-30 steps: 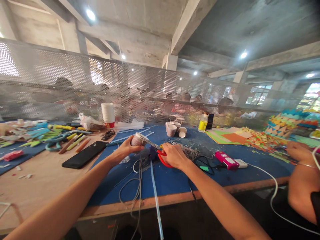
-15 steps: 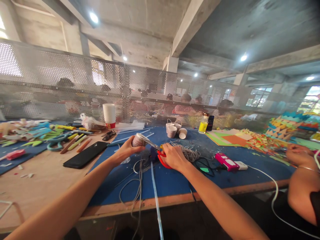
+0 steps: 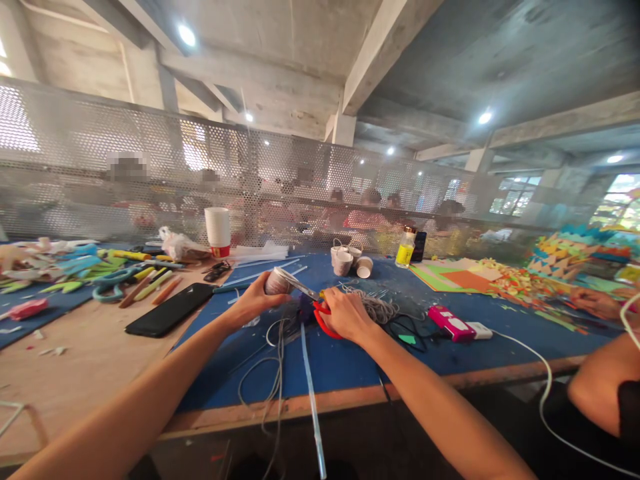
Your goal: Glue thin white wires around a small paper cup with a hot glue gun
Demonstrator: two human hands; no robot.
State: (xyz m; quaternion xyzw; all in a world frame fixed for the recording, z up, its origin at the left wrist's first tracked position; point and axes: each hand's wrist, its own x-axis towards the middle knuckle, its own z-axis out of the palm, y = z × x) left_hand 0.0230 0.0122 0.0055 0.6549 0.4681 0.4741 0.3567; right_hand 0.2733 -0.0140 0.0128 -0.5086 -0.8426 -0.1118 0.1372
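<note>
My left hand (image 3: 255, 303) is closed round a small cup wrapped in grey cord (image 3: 275, 283), its rim tilted toward the right. My right hand (image 3: 346, 312) grips red-handled scissors (image 3: 327, 325), whose blades point left and reach the cup's rim. Loose grey cord (image 3: 278, 373) trails down over the table's front edge, beside a clear strip (image 3: 311, 393). More grey cord (image 3: 379, 305) lies bundled just behind my right hand. Several cord-wrapped cups (image 3: 343, 261) sit farther back on the blue mat (image 3: 330, 367).
A black phone (image 3: 173, 310), a paper cup stack (image 3: 217, 230) and pliers (image 3: 107, 285) are on the left. To the right are a yellow-labelled bottle (image 3: 405, 250), a pink device (image 3: 451, 324), coloured paper (image 3: 445, 275) and another person's hand (image 3: 595, 303).
The other person's arm at the right edge has shifted, with the hand slightly lower. My hands, the cup and the scissors look almost unchanged.
</note>
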